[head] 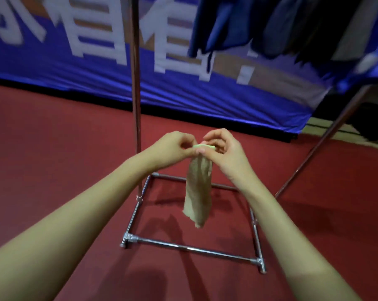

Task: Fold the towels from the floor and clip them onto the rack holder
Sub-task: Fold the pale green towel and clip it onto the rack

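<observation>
A small beige towel [198, 192] hangs folded lengthwise from my two hands, above the rack's base. My left hand [170, 148] pinches its top from the left. My right hand [225, 152] holds the top from the right, together with a pale green clip [204, 146] that sits between my fingertips at the towel's upper edge. The chrome rack [136, 83] stands in front of me, its upright pole just left of my hands. Dark blue and grey towels [249, 25] hang from the rack's top at the upper right, blurred.
The rack's square chrome base frame [190, 248] lies on the red floor [42, 159] under the towel. A slanted metal pole [327, 137] rises at the right. A blue banner [183, 88] with white characters runs along the back.
</observation>
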The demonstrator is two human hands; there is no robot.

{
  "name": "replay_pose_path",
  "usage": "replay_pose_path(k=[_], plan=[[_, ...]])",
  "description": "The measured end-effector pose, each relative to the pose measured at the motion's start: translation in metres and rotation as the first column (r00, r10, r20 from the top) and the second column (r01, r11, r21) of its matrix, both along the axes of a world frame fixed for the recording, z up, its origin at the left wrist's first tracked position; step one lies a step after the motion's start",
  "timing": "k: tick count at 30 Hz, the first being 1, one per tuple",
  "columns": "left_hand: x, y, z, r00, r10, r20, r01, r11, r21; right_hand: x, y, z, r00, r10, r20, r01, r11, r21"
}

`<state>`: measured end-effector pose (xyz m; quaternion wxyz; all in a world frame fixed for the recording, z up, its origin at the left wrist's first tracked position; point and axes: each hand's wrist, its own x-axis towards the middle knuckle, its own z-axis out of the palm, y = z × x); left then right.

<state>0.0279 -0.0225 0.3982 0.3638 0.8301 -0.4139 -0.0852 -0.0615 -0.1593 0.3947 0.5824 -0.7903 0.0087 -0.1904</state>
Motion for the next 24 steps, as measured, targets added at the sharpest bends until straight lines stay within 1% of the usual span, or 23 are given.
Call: replay_pose_path(k=[2,4,6,9,11,14,16,18,20,24], plan=[[-0.016,-0.010,0.028,1.000,0.028,0.011,-0.027,0.994,-0.103,-0.014,-0.010,0.029,0.999,-0.026,0.038,0.027,1.000,-0.007],[-0.032,-0.016,0.049,0.999,0.037,-0.021,-0.041,0.973,-0.228,-0.027,-0.020,0.054,0.998,-0.035,0.042,0.038,0.998,-0.055],[-0.047,-0.021,0.066,0.997,0.049,-0.054,-0.064,0.938,-0.340,-0.039,-0.026,0.077,0.998,-0.031,0.047,0.036,0.994,-0.101],[-0.070,-0.028,0.089,0.992,0.017,-0.126,-0.075,0.881,-0.467,-0.053,-0.034,0.110,0.991,-0.061,0.117,0.078,0.986,-0.146],[-0.084,-0.031,0.103,0.993,-0.006,-0.122,-0.054,0.872,-0.487,-0.062,-0.037,0.131,0.986,-0.074,0.151,0.099,0.981,-0.169],[-0.094,-0.028,0.117,0.994,-0.008,-0.112,-0.047,0.879,-0.475,-0.073,-0.039,0.159,0.967,-0.113,0.227,0.161,0.966,-0.201],[-0.095,-0.023,0.121,0.991,0.012,-0.130,-0.073,0.876,-0.476,-0.081,-0.040,0.176,0.945,-0.143,0.294,0.201,0.964,-0.175],[-0.094,-0.019,0.124,0.989,0.039,-0.143,-0.104,0.867,-0.487,-0.089,-0.041,0.188,0.929,-0.155,0.337,0.207,0.971,-0.123],[-0.094,-0.016,0.128,0.985,0.074,-0.155,-0.141,0.862,-0.486,-0.096,-0.043,0.195,0.923,-0.159,0.351,0.208,0.972,-0.106],[-0.094,-0.007,0.135,0.978,0.104,-0.182,-0.174,0.889,-0.425,-0.106,-0.050,0.205,0.919,-0.202,0.339,0.274,0.945,-0.180]])
